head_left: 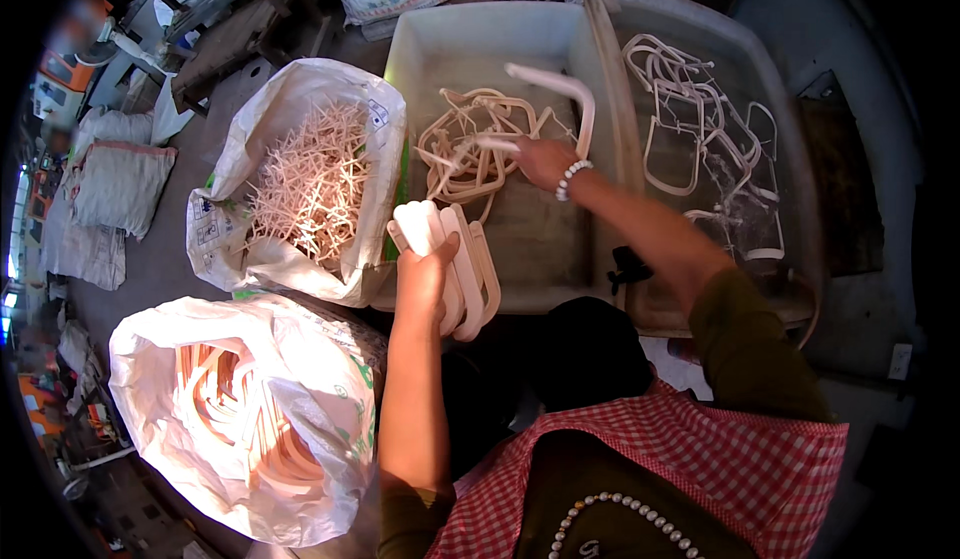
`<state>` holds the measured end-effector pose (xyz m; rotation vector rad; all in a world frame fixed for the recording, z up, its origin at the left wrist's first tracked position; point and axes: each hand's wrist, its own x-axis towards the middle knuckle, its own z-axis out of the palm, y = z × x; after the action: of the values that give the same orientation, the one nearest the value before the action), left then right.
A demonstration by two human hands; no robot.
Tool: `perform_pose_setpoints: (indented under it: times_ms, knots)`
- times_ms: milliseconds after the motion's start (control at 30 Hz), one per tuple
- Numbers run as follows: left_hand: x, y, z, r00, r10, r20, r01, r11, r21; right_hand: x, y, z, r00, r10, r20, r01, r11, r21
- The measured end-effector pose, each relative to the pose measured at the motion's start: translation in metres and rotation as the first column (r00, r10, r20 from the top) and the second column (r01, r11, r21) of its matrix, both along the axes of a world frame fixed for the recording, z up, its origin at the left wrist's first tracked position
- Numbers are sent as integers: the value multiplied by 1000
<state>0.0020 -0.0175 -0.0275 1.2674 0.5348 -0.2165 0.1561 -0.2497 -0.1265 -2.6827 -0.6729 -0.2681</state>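
My left hand (425, 277) is wrapped round a bundle of pale pink, long rounded plastic loops (466, 274), held upright in front of the left bin's near wall. Over that bin my right hand (546, 164), wearing a white bead bracelet, is closed on a pale bent plastic piece (497, 145). Behind its wrist, a thick bent pale arm (565, 86) rises; I cannot tell if it belongs to the same piece. Below and left of the right hand lies a tangle of similar moulded plastic pieces (452, 181) in the bin.
The pale left bin (480, 24) adjoins a right bin (690, 11) holding thin plastic frames (672, 164). At left stand a white sack (225, 174) of small branched pink sprues (315, 184) and another sack (145, 359) of long pale strips (250, 414). More filled sacks (125, 184) lie farther left.
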Motion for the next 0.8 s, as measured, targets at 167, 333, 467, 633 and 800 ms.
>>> perform_pose_setpoints:
  times_ms: [167,333,467,633,800]
  knots:
    - [-1,-12,-1,991,-125,47,113,973,203,9,-1,40,982,-96,-164,66,982,-178]
    - [7,1,-7,998,59,22,-60,998,30,-12,25,61,725,163,-669,349,750,561]
    - [8,11,-2,988,148,48,-155,964,216,-58,35,130,519,569,-638,596,294,747]
    - [-4,11,-7,984,86,153,-101,991,92,-4,-21,98,944,-328,38,308,915,259]
    - [-2,-1,15,985,63,158,-30,979,-204,-59,1,101,940,98,-326,80,868,491]
